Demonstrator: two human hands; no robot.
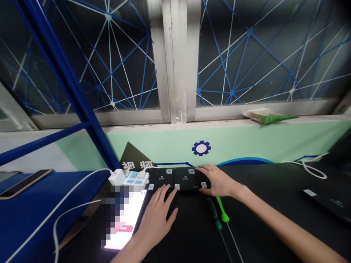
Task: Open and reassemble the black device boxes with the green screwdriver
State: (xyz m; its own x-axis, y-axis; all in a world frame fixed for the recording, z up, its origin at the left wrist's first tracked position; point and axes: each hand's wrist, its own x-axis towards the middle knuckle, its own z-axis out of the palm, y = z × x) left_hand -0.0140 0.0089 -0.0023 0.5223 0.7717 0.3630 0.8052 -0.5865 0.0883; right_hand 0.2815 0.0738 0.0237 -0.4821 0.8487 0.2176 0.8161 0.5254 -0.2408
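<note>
Three flat black boxes with small white labels stand side by side against the wall: a left box (161, 179), a middle box (186, 179) and a right box (203, 179). My right hand (219, 181) spans the right box, fingers at its back edge and thumb at its front, and covers much of it. Fingers spread, my left hand (159, 212) lies palm down, its fingertips at the front edges of the left and middle boxes. A dark green-handled screwdriver (214, 213) and a bright green-handled screwdriver (223, 210) lie below my right hand.
Left of my left hand is a lit phone (130, 215), partly blurred out. A white power strip (136, 179) with plugs and cables stands behind it. Another black box (329, 202) lies far right. A dark phone (26, 182) rests on the blue surface. A green packet (265, 116) sits on the sill.
</note>
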